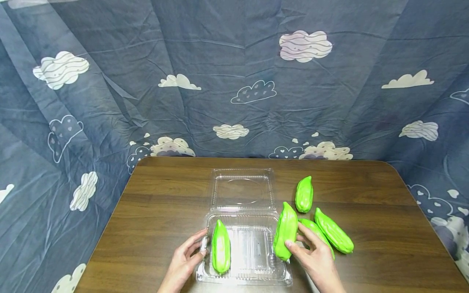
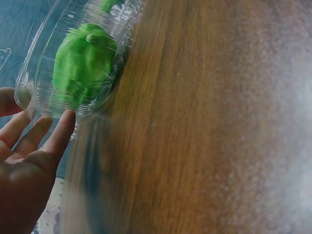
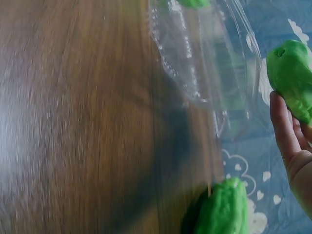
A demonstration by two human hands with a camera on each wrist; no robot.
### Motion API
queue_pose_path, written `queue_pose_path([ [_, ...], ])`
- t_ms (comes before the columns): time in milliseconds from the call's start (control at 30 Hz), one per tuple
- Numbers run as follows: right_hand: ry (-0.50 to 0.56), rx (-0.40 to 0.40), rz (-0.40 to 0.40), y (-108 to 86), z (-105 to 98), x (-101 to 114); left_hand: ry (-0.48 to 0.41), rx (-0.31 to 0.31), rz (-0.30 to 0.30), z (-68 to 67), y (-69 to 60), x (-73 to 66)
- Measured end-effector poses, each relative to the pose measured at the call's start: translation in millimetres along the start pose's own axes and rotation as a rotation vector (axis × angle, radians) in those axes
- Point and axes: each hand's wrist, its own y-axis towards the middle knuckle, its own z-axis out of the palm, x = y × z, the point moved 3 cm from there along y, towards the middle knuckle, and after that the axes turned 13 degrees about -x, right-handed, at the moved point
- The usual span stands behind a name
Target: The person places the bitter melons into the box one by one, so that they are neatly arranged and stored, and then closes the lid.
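My right hand [image 1: 316,256] grips a bright green, lumpy vegetable [image 1: 286,232] with a pointed tip, which looks like a bitter melon. It is raised over the right rim of a clear plastic clamshell box [image 1: 253,278]. Inside the box, along its left side, lies another bitter melon [image 1: 221,248]. The fingers of my left hand [image 1: 185,256] rest loosely against the box's left wall; the left wrist view shows fingertips [image 2: 67,119] touching the plastic. In the right wrist view, fingers support the held bitter melon [image 3: 290,73] from beneath.
The box's lid [image 1: 242,193] lies folded open toward the back. Right of the box, three more bitter melons lie on the brown wooden table [image 1: 381,228]: one at the back [image 1: 304,195], one at the right [image 1: 333,231], one partly behind my right hand [image 1: 311,228]. A blue cloud-print cloth [image 1: 242,114] hangs behind.
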Motion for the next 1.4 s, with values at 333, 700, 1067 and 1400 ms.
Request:
queue_pose_path([
  [333,0.061,0.096,-0.139,-9.3,27.2,1.6,-0.018,0.010,0.009,-0.4,0.1,1.8],
  [700,0.045,0.201,0.010,-19.5,51.9,5.5,-0.013,0.031,0.023,-0.6,-0.8,2.0],
  [1067,-0.138,0.317,-0.029,-22.0,74.6,5.0,-0.012,0.017,0.015,0.0,-0.2,0.9],
  [1400,-0.278,0.360,-0.106,-23.1,90.8,3.5,-0.017,0.001,-0.009,1.0,-0.3,1.3],
])
